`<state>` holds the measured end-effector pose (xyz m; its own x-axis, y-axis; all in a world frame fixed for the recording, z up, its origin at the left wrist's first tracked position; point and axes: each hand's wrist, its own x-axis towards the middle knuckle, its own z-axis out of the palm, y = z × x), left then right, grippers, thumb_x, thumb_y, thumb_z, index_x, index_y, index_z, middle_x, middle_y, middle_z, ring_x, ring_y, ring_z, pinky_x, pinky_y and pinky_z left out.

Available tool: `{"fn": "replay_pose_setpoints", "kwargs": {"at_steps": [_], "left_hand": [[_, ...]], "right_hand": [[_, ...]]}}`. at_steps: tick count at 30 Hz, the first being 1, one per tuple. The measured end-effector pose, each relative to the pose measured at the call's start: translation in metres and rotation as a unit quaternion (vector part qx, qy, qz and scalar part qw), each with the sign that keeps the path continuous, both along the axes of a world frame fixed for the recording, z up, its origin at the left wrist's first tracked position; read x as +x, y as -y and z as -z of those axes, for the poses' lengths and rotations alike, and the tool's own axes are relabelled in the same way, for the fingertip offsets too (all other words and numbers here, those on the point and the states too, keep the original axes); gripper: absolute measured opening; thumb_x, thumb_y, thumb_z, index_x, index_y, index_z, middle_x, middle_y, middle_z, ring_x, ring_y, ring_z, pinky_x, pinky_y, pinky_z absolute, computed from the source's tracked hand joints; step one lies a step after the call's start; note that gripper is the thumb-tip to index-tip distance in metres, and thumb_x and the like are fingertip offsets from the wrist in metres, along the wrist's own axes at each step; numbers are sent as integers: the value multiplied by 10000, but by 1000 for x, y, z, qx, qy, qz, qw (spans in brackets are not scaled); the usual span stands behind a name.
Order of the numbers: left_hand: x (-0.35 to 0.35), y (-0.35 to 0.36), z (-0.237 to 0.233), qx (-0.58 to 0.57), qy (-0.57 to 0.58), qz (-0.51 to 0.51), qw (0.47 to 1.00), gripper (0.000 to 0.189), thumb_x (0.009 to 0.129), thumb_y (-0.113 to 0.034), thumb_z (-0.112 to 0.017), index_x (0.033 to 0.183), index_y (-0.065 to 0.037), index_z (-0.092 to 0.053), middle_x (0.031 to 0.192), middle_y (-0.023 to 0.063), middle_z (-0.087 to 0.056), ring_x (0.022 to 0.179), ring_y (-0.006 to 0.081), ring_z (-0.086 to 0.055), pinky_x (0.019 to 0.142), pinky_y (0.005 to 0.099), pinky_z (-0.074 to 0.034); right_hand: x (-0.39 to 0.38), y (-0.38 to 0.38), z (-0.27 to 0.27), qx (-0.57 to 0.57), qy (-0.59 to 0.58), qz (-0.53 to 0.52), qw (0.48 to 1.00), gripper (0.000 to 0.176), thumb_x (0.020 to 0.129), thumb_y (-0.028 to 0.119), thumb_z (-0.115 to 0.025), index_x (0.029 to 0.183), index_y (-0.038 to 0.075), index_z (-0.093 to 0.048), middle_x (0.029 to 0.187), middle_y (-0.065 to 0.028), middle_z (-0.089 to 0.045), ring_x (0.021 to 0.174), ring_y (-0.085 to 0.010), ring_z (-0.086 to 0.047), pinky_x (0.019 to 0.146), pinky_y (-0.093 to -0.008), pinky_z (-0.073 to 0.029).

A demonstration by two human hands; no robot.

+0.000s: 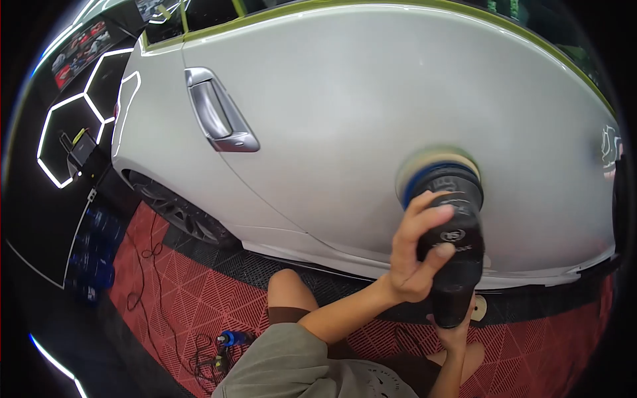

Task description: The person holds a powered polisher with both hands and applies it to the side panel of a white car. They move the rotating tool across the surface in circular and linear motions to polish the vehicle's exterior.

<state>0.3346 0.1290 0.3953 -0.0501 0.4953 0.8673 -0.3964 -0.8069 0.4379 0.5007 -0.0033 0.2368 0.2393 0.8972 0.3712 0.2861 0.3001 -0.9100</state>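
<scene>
A black polisher (458,255) has its round pad (439,160) against the silver-white car door (332,132). The pad's outline is blurred. My left hand (418,249) is wrapped over the polisher's head, with thumb and fingers on top of it. Lower down, my right hand (456,331) grips the rear end of the body from beneath, and its fingers are partly hidden by the tool. The metallic door handle (222,113) lies to the upper left of the pad. Green masking tape (265,14) runs along the window edge above.
A car wheel (179,209) is at the left. On the red floor tiles (179,285) lie thin cords, a blue tool (233,338) and a pale round pad (478,308). Blue bottles (96,265) stand at the far left. My knees are near the car's lower edge.
</scene>
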Motion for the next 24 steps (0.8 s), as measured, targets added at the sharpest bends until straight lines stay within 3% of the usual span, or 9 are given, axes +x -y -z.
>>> {"fn": "replay_pose_setpoints", "kwargs": {"at_steps": [2, 4, 6, 7, 13, 16, 22, 24], "left_hand": [[-38, -4, 10, -25, 34, -47, 998, 572, 977, -165, -568, 1455, -82, -265, 1327, 286, -490, 1200, 320, -534, 1020, 442, -434], [-70, -5, 13, -75, 107, -57, 990, 589, 995, -227, -555, 1474, -121, -228, 1319, 271, -491, 1191, 325, -537, 1015, 439, -446], [-105, -10, 16, -75, 127, -99, 984, 588, 1005, -255, -534, 1486, -143, -215, 1320, 261, -494, 1194, 321, -537, 1018, 445, -450], [-121, -13, 19, -75, 137, -120, 980, 587, 1010, -268, -524, 1492, -154, -208, 1320, 256, -496, 1195, 320, -537, 1019, 448, -452], [-191, -27, 41, -86, 175, -165, 967, 575, 1036, -319, -451, 1519, -179, -173, 1304, 209, -482, 1203, 283, -511, 1028, 428, -436], [-212, -33, 52, -88, 183, -170, 964, 577, 1036, -330, -449, 1521, -187, -170, 1299, 207, -476, 1200, 275, -500, 1015, 424, -442], [-241, -37, 61, -87, 223, -174, 955, 566, 1039, -317, -438, 1517, -169, -173, 1270, 211, -481, 1178, 268, -498, 969, 395, -475], [-248, -39, 60, -82, 238, -173, 952, 554, 1043, -305, -426, 1515, -157, -176, 1260, 214, -483, 1167, 270, -503, 963, 393, -480]], "right_hand": [[-17, -13, -10, 2, 35, -61, 998, 1082, 637, -16, -838, 1511, 20, -202, 1259, -172, -589, 1115, -261, -613, 950, -361, -493], [-35, -27, -24, 6, 87, -100, 991, 1050, 647, -25, -816, 1510, 15, -218, 1237, -180, -611, 1085, -269, -636, 934, -366, -506], [-57, -39, -39, 9, 151, -122, 981, 1012, 659, -26, -795, 1504, 23, -241, 1199, -192, -649, 1020, -289, -680, 896, -375, -531], [-71, -48, -42, 45, 178, -98, 978, 1002, 621, 8, -777, 1496, 99, -298, 1035, -188, -703, 874, -375, -709, 766, -399, -572], [-121, -67, -70, 18, 286, -117, 951, 1022, 585, 13, -786, 1495, 133, -336, 1005, -185, -701, 819, -371, -702, 694, -407, -557], [-136, -72, -67, 9, 298, -131, 946, 1033, 608, -10, -778, 1509, 126, -290, 1045, -195, -701, 893, -405, -689, 779, -431, -543], [-162, -78, -77, -33, 329, -133, 934, 1017, 593, 1, -785, 1496, 125, -332, 1037, -191, -699, 865, -404, -681, 755, -429, -529], [-169, -82, -83, 6, 341, -131, 931, 1012, 577, 18, -794, 1486, 152, -370, 968, -168, -701, 833, -372, -686, 707, -409, -533]]}}
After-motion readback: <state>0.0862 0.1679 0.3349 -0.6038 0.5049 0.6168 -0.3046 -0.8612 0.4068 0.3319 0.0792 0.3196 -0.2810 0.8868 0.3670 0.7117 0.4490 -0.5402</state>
